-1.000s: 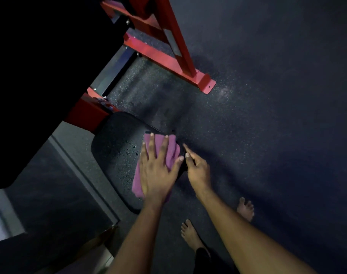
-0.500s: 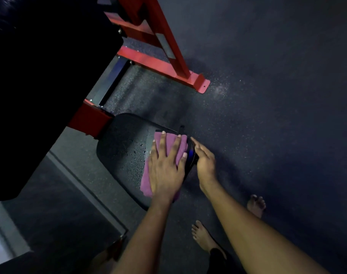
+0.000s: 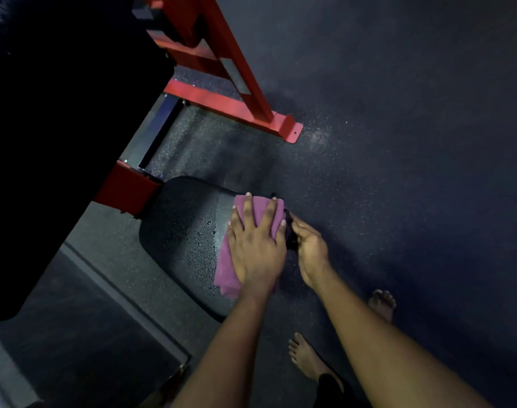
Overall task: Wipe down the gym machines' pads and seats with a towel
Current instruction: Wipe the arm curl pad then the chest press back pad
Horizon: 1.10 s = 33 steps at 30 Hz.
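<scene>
Head view — spread left hand (image 3: 254,248) presses purple cloth towel (image 3: 226,272) on half-wiped black padded seat (image 3: 180,231); right hand (image 3: 310,248) grips its edge — droplets (image 3: 202,231) remain.

Dim, murky scene; deep black shadow upper left, slight wide-angle edge distortion.

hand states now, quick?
Left hand: open, flat, pressing the purple towel onto the seat.
Right hand: curled round a dark object at the seat's edge.
</scene>
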Available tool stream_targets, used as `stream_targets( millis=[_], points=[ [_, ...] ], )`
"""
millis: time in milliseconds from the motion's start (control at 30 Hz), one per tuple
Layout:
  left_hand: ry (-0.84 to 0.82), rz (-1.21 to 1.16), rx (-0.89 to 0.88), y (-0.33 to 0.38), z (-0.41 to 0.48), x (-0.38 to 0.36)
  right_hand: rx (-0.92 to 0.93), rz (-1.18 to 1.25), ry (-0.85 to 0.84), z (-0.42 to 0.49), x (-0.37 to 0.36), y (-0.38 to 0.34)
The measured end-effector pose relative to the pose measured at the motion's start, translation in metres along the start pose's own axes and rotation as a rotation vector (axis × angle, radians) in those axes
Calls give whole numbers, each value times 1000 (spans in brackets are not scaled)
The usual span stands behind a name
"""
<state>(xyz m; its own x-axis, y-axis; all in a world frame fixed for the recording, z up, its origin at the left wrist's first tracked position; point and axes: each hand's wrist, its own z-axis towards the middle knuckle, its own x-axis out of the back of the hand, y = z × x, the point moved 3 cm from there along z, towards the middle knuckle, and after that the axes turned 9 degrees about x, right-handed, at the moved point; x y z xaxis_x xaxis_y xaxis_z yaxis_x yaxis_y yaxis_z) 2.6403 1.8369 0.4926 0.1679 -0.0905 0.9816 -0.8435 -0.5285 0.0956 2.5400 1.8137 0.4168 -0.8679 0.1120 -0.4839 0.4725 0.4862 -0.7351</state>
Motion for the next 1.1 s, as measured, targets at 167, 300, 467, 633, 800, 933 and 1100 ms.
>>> stream_targets(
  millis=[167, 300, 467, 633, 800, 933, 1100],
  points=[
    [-43, 23, 62, 20, 48, 0, -45, 57, -12, 5, 1, -2],
    [38, 15, 32, 6, -6, -2, -59, 44, 3, 5, 2, -6],
    [10, 20, 56, 5, 4, -3, -35, -49, 26, 8, 2, -6],
    [-51, -27, 185, 8, 66, 3, 28, -202, 79, 5, -5, -11],
    [59, -89, 105, -27, 6, 8, 269, -710, 78, -6, -21, -23],
    [33, -66, 116, -47, 2, 2, 383, -829, 115, 0, -44, -23],
    [19, -77, 160, -46, 77, 10, 376, -1037, 285, -2, -57, -20]
  ],
)
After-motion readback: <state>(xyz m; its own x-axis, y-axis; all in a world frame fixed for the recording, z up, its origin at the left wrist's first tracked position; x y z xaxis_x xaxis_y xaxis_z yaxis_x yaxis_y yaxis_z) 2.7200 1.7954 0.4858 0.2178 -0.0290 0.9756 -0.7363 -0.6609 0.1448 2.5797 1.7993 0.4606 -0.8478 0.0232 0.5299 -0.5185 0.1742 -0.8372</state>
